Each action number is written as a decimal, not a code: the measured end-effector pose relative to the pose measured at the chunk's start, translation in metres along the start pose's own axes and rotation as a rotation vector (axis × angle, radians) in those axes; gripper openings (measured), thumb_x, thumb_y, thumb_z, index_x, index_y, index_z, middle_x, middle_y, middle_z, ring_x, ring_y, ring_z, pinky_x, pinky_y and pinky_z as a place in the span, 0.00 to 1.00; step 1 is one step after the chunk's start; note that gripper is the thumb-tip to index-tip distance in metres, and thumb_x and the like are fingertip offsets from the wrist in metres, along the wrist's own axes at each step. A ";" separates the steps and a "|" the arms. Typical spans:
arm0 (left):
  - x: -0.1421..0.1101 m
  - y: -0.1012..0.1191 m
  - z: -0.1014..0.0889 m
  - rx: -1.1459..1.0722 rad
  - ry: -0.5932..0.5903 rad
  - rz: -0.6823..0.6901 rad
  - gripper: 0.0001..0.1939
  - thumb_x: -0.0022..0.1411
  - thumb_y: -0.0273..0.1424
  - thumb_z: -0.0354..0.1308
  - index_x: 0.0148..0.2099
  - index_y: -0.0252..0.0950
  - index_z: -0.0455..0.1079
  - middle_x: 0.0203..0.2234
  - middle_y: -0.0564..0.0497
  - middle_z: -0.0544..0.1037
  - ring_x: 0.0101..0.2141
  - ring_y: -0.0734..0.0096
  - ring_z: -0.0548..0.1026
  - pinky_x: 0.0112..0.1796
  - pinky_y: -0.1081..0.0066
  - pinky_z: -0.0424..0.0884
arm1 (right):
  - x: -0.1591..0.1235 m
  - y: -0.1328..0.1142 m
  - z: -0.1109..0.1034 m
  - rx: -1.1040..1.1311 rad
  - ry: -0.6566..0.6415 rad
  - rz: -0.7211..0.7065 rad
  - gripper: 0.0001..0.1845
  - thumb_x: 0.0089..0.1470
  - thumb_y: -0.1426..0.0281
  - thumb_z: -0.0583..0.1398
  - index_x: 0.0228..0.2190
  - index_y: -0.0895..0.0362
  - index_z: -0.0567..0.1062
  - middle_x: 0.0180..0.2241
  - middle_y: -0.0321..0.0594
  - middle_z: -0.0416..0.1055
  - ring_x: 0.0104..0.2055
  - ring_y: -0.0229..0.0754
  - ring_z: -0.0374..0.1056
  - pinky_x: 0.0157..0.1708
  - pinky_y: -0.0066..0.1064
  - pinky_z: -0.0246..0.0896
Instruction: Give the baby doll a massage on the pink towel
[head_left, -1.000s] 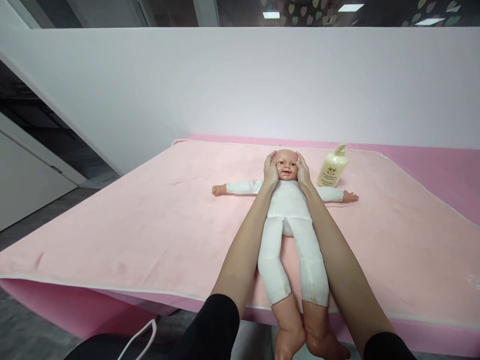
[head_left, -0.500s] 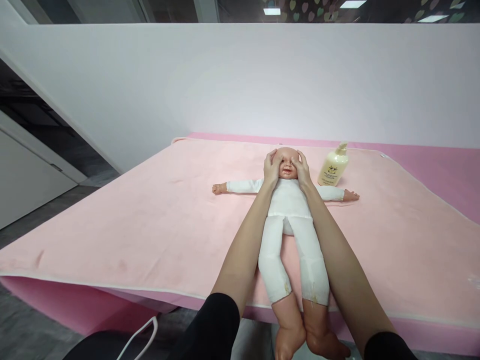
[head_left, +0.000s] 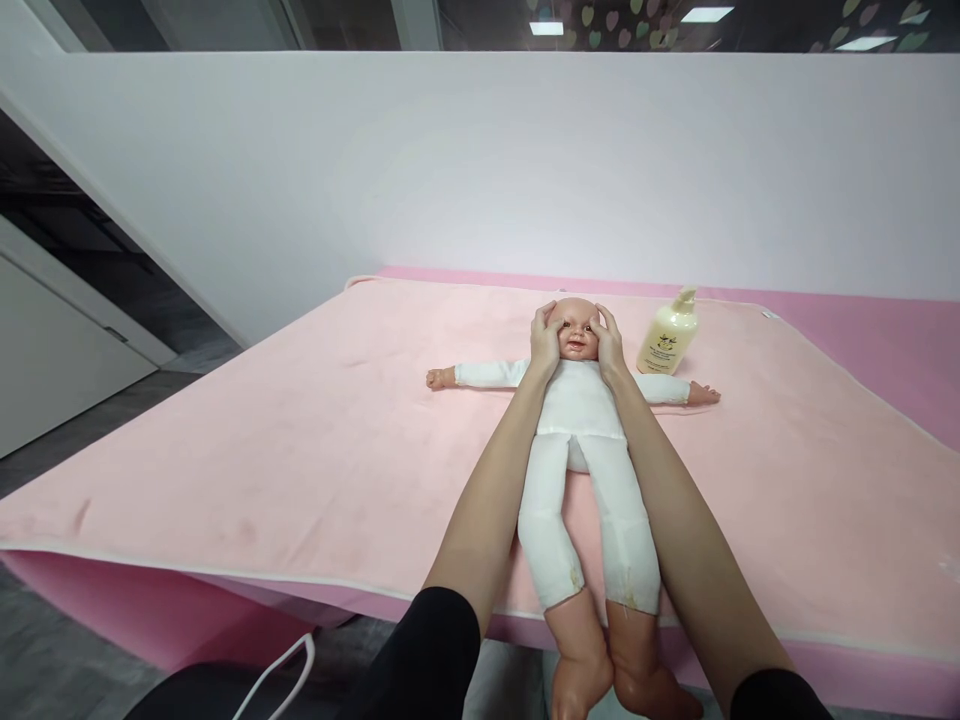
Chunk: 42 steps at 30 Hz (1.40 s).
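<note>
Doll [head_left: 581, 405] lies face-up, L hand [head_left: 544, 345] & R hand [head_left: 610, 350] cupped round its head, thumbs nr eyes; R hand swinging wide could tip pump btl [head_left: 667, 338] nearby.

Doll [head_left: 581, 400] laid face-up on pink blanket [head_left: 300, 430], arms spread, feet hung past near edge. Head cupped at both sides by left hand [head_left: 545, 342] and right hand [head_left: 610, 342], fingers extended, thumbs placed beside the eyes. Pump bottle [head_left: 667, 338], yellow, set just behind the doll's sleeved arm on the right. Tabletop [head_left: 862, 330] mostly covered by blanket; white cable [head_left: 296, 675] seen below, bottom left.
</note>
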<state>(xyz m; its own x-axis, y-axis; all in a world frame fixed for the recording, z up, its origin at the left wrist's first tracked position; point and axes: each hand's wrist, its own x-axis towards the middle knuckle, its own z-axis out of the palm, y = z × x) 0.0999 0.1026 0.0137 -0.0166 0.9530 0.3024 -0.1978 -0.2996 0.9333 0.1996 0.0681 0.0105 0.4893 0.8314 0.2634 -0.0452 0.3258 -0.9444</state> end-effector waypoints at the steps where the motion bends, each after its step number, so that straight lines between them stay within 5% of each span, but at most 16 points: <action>1: 0.001 -0.001 0.000 -0.008 0.001 -0.006 0.19 0.51 0.25 0.50 0.47 0.34 0.65 0.48 0.46 0.68 0.52 0.65 0.64 0.53 0.68 0.59 | 0.000 -0.001 0.001 0.010 0.005 0.002 0.25 0.43 0.63 0.57 0.46 0.56 0.67 0.45 0.40 0.66 0.49 0.40 0.61 0.50 0.34 0.55; 9: 0.003 -0.007 -0.001 -0.023 0.009 0.051 0.17 0.56 0.23 0.44 0.46 0.36 0.66 0.48 0.49 0.69 0.52 0.70 0.64 0.53 0.71 0.58 | 0.003 -0.005 0.002 0.050 0.003 -0.007 0.17 0.42 0.68 0.53 0.37 0.58 0.70 0.44 0.41 0.66 0.53 0.43 0.56 0.52 0.35 0.54; 14: -0.001 -0.003 -0.001 0.008 0.009 0.079 0.14 0.58 0.33 0.51 0.46 0.37 0.66 0.48 0.48 0.69 0.51 0.69 0.65 0.53 0.69 0.58 | 0.001 0.000 0.000 0.005 -0.003 -0.014 0.25 0.42 0.63 0.54 0.44 0.56 0.67 0.46 0.40 0.64 0.50 0.42 0.59 0.52 0.36 0.53; 18: -0.004 -0.001 -0.001 0.034 -0.014 0.078 0.19 0.51 0.31 0.57 0.47 0.37 0.64 0.49 0.48 0.68 0.53 0.66 0.63 0.53 0.69 0.58 | -0.002 0.000 -0.002 -0.027 -0.043 -0.002 0.31 0.39 0.61 0.57 0.48 0.54 0.64 0.43 0.38 0.65 0.45 0.41 0.61 0.49 0.35 0.55; 42: -0.002 0.002 0.002 -0.002 0.023 0.037 0.18 0.53 0.21 0.41 0.43 0.33 0.66 0.46 0.47 0.71 0.49 0.71 0.67 0.52 0.72 0.61 | -0.001 -0.012 0.004 0.024 0.088 0.103 0.23 0.40 0.74 0.48 0.40 0.57 0.70 0.49 0.37 0.64 0.51 0.39 0.58 0.51 0.31 0.56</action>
<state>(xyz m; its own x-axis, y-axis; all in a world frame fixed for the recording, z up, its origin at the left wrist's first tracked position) 0.1013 0.1005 0.0155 -0.0467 0.9420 0.3323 -0.1988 -0.3348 0.9211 0.1960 0.0651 0.0221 0.5554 0.8186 0.1464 -0.1195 0.2527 -0.9601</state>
